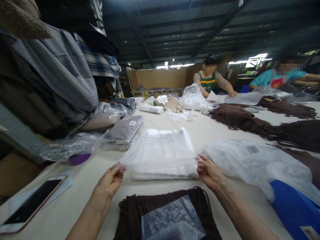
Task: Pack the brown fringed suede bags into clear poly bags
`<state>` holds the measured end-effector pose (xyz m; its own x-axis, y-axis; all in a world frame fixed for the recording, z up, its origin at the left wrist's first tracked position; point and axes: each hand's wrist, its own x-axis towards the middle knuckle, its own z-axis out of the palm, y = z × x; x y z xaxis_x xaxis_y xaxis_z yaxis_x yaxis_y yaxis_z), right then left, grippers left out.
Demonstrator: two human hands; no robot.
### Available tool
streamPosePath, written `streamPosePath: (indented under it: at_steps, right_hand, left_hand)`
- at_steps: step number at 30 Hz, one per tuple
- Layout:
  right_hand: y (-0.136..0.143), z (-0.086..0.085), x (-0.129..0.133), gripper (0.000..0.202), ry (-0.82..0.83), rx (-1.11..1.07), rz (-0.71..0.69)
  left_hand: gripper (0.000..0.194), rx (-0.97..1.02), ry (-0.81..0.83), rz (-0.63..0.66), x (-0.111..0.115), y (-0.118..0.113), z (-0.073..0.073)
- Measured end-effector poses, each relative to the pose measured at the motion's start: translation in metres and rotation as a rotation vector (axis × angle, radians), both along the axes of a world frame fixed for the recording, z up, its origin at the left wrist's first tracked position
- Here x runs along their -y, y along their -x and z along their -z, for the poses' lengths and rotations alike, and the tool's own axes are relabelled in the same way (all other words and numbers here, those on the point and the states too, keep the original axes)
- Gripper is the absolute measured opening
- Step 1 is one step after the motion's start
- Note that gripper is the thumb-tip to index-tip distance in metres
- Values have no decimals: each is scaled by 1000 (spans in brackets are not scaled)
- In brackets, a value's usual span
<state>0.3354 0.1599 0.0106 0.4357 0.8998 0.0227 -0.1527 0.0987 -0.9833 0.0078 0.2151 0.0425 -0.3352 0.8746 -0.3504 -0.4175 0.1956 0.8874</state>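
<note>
- The left hand (pixel 111 181) pinched one corner of a filmy, translucent plastic bag (pixel 160 151) between thumb and fingers.
- The right hand (pixel 209 171) pinched the opposite corner, its fingertips pressed together.
- The bag stretched flat and wide above a neat white stack (pixel 162 176), seemingly more bags.
- Nearer the body lay dark brown fringed fabric (pixel 132 213), a crinkled, bluish see-through packet (pixel 173 213) on top.

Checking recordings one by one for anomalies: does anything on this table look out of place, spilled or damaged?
Nothing looks clearly spilled or damaged. One mild oddity: the phone, lying on a pale sheet at the left of the table, seems out of place near grey bagged packets.
</note>
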Motion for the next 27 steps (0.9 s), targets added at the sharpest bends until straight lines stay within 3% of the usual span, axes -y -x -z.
streamPosePath:
  at_steps: [5,9,13,18,22,27]
  right_hand:
    - [-2,-5,7,35,12,-29,-125]
    - [-5,0,15,38,72,130,-174]
    - [-8,11,31,38,127,405,-211]
    - [-8,24,55,37,158,644,-168]
    - [-2,29,66,36,160,747,-124]
    - [7,31,78,36,166,853,-51]
  left_hand:
    - [18,94,-56,-16,5,0,-7]
    - [18,70,-113,53,16,2,5]
    - [39,-249,-154,243,29,11,32]
    - [38,-817,-115,441,51,23,56]
    - [39,-1096,-115,427,67,23,59]
    - [39,-1181,-119,415,78,23,68]
